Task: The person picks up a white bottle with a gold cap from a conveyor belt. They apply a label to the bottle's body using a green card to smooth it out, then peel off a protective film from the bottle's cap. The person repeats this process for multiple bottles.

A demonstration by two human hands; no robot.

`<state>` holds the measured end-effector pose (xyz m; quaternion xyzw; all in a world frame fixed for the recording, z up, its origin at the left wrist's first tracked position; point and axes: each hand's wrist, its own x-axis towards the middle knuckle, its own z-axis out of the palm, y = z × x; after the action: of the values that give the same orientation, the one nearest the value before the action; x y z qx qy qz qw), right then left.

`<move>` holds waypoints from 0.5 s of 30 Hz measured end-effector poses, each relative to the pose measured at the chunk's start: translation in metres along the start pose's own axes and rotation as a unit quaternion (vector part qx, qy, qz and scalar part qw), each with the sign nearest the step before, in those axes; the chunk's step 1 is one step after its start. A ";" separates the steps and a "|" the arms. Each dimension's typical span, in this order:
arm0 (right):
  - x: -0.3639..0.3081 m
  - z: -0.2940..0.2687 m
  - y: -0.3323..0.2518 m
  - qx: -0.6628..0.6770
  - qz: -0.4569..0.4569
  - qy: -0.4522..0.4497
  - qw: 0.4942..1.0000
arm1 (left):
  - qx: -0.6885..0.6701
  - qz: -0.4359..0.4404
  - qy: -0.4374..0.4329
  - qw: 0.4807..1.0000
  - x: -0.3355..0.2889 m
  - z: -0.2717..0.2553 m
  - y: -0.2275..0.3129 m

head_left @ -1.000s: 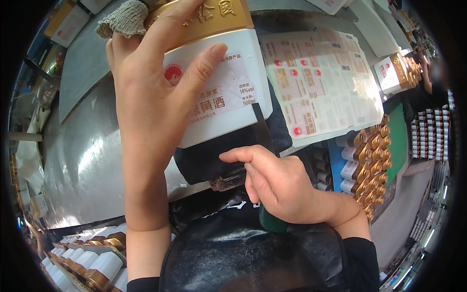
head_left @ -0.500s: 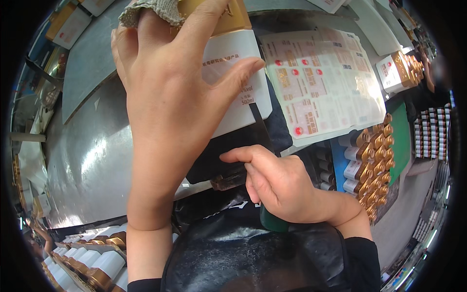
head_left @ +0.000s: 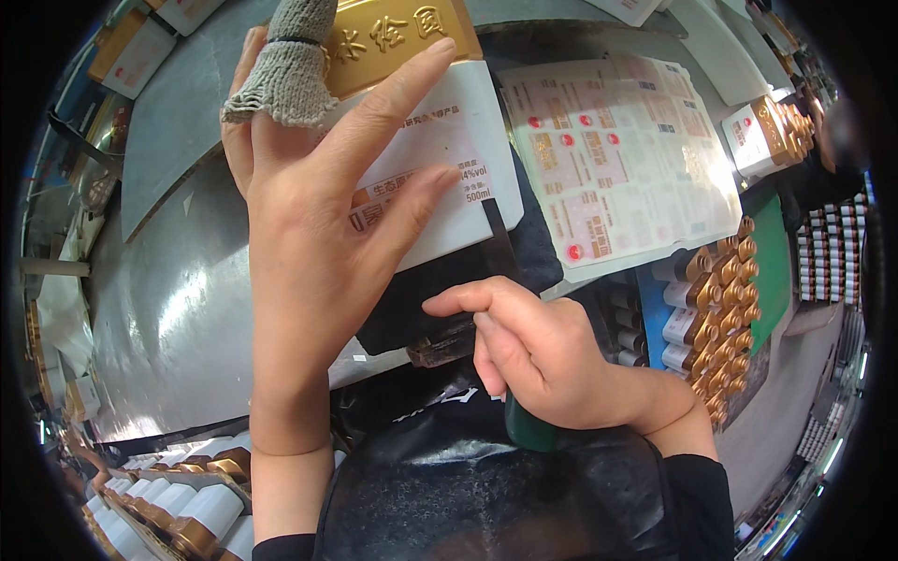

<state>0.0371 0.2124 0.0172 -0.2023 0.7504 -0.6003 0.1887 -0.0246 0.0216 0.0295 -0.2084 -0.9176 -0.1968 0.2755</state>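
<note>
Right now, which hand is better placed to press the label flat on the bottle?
Left, probably. The left hand already lies spread on the white bottle, fingers on its label. The right hand is lower, closed around a green-handled tool.

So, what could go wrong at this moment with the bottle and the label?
The left hand presses only fingertips on the white bottle, so the bottle might roll or slip and the label could set crooked. The right hand holds a green-handled tool close beside the left wrist; a slip there could probably nick skin.
</note>
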 end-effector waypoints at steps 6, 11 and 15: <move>-0.002 -0.006 -0.006 0.048 0.066 -0.039 0.996 | -0.033 -0.007 -0.007 0.999 -0.002 0.001 -0.001; -0.001 -0.006 -0.012 0.053 0.090 -0.041 0.994 | -0.043 -0.008 -0.008 0.999 -0.002 0.000 -0.001; -0.001 -0.007 -0.010 0.057 0.095 -0.039 0.993 | -0.028 -0.003 -0.013 1.000 -0.002 0.001 -0.001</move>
<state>0.0351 0.2164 0.0288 -0.1422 0.7230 -0.6129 0.2854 -0.0242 0.0209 0.0277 -0.2155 -0.9161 -0.2201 0.2566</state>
